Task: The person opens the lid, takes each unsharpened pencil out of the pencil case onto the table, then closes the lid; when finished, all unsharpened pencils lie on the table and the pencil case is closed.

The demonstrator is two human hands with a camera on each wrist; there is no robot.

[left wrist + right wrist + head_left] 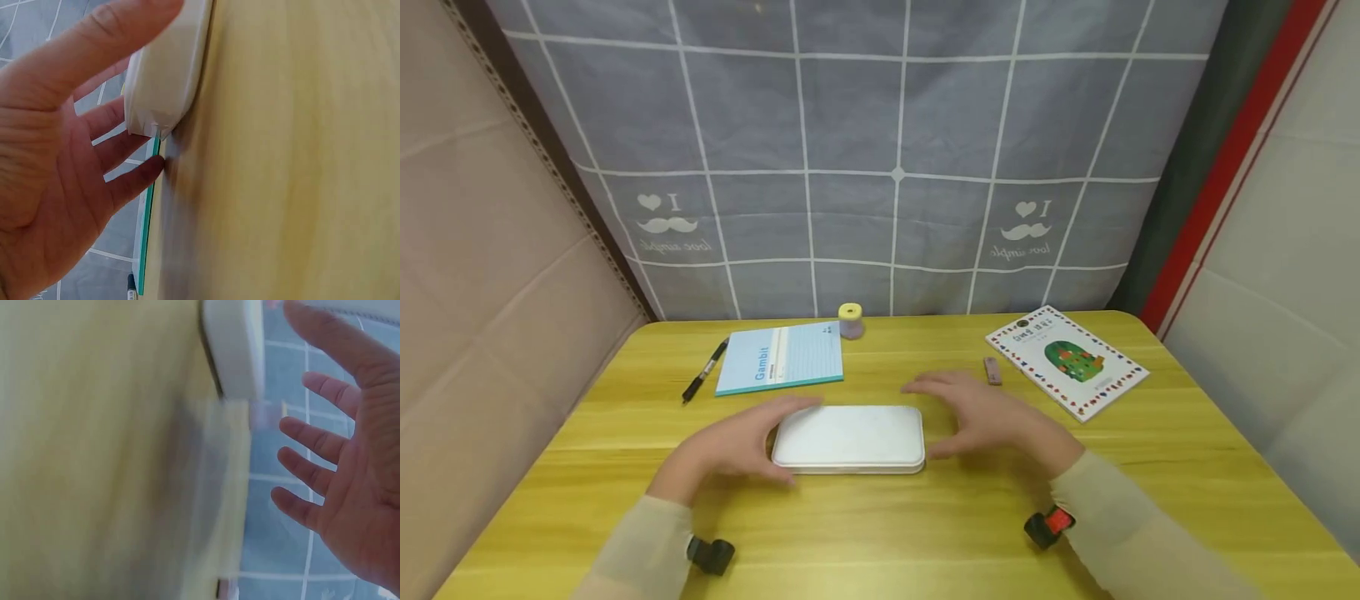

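Note:
A flat white pencil case (850, 437) with rounded corners lies lengthwise on the table. My left hand (741, 442) holds its left end, the thumb along the front edge and the fingers at the back edge. In the left wrist view the end of the case (165, 81) sits between the thumb and fingers of the left hand (69, 150). My right hand (977, 417) is spread beside the right end, apart from it. The right wrist view shows a gap between the case (236, 347) and the open fingers of the right hand (350, 469).
Behind the case lie a light-blue notebook (786, 358), a black pen (705, 371) and a yellow-topped roll-shaped item (851, 321). A small pinkish-brown block (992, 371) lies beyond the right hand, near a white illustrated booklet (1067, 362). A grey grid curtain (850, 217) hangs behind the table.

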